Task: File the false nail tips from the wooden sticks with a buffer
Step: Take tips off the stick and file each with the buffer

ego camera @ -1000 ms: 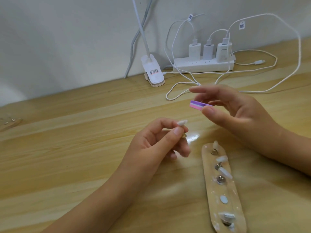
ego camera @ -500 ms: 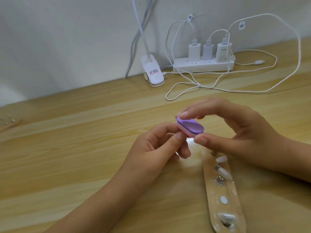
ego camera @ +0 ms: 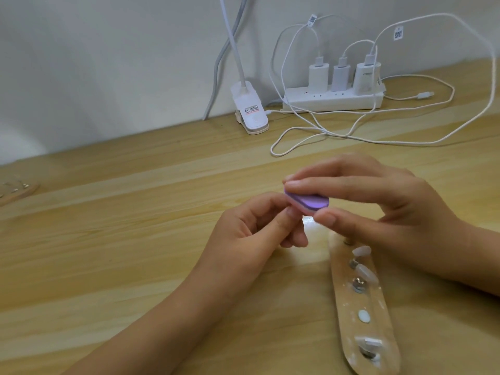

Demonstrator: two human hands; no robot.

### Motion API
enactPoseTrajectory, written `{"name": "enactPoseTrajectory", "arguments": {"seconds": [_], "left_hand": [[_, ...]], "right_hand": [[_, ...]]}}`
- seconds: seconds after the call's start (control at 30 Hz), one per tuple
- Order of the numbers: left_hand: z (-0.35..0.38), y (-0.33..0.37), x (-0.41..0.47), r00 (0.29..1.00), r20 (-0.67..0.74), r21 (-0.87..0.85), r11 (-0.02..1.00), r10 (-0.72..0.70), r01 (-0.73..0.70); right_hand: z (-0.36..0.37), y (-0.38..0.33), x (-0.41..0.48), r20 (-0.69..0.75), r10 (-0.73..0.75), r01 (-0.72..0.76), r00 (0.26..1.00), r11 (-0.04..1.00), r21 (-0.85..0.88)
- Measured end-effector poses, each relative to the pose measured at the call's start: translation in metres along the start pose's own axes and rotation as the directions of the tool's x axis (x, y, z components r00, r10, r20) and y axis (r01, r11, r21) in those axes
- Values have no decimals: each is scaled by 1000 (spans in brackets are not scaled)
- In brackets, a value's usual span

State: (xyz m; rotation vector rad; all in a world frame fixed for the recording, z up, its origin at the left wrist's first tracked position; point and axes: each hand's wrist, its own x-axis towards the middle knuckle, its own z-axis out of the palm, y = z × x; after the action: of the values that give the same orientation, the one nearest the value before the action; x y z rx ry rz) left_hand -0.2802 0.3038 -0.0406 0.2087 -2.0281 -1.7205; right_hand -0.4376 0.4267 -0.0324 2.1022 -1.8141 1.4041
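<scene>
Trailing across the back of the wooden table [ego camera: 108, 266], white cables [ego camera: 405, 142] loop from three chargers [ego camera: 319, 77] plugged into a power strip [ego camera: 332, 100] against the wall. A clip lamp base [ego camera: 250, 112] sits just left of the strip. At the far left edge a second wooden stick [ego camera: 16, 190] lies partly out of sight.

Near the front right lies a long wooden stick [ego camera: 349, 320], dotted with metal studs [ego camera: 358, 286] and a white oval pad [ego camera: 364, 316]. Pale, translucent false nail tips [ego camera: 366, 274] stand on it, and the right wrist hides part of its far end.

Above the table's middle, the right hand [ego camera: 378, 201] pinches a small buffer [ego camera: 389, 203] between its thumb below and fingers above. The buffer is a rounded block with a lilac top face and a pink layer under it, tilted towards me.

The left hand [ego camera: 251, 234] is curled, with its thumb tip up against the buffer's near edge. The buffer and fingers cover whatever it might be pinching, so I cannot tell if it holds anything.
</scene>
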Motion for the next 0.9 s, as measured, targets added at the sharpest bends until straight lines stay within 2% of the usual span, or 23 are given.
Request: {"name": "enactPoseTrajectory", "arguments": {"seconds": [0.13, 0.23, 0.33, 0.4, 0.57, 0.67, 0.8, 0.9], "left_hand": [[-1, -1, 0, 1000, -20, -22, 1000, -11, 10], [1, -1, 0, 1000, -5, 20, 1000, 6, -5], [0, -2, 0, 1000, -24, -21, 1000, -9, 8], [0, -2, 0, 999, -33, -45, 999, -17, 15], [-1, -2, 1, 999, -34, -42, 999, -24, 22], [-1, -2, 2, 1000, -25, -27, 1000, -14, 14], [0, 0, 1, 999, -35, -53, 998, -28, 26], [1, 1, 1, 1000, -20, -43, 999, -23, 22]], "right_hand": [[-1, 2, 1, -28, 50, -49, 998, 998, 37], [1, 1, 0, 10, 2, -2, 1000, 1000, 18], [-3, 11, 4, -23, 80, -80, 997, 997, -1], [-7, 16, 6, -63, 143, -141, 988, 989, 48], [-1, 5, 1, -48, 103, -93, 994, 981, 173], [3, -1, 0, 4, 56, -57, 998, 994, 95], [1, -1, 1, -21, 90, -89, 996, 995, 47], [3, -3, 1, 25, 27, -27, 999, 1000, -3]]}}
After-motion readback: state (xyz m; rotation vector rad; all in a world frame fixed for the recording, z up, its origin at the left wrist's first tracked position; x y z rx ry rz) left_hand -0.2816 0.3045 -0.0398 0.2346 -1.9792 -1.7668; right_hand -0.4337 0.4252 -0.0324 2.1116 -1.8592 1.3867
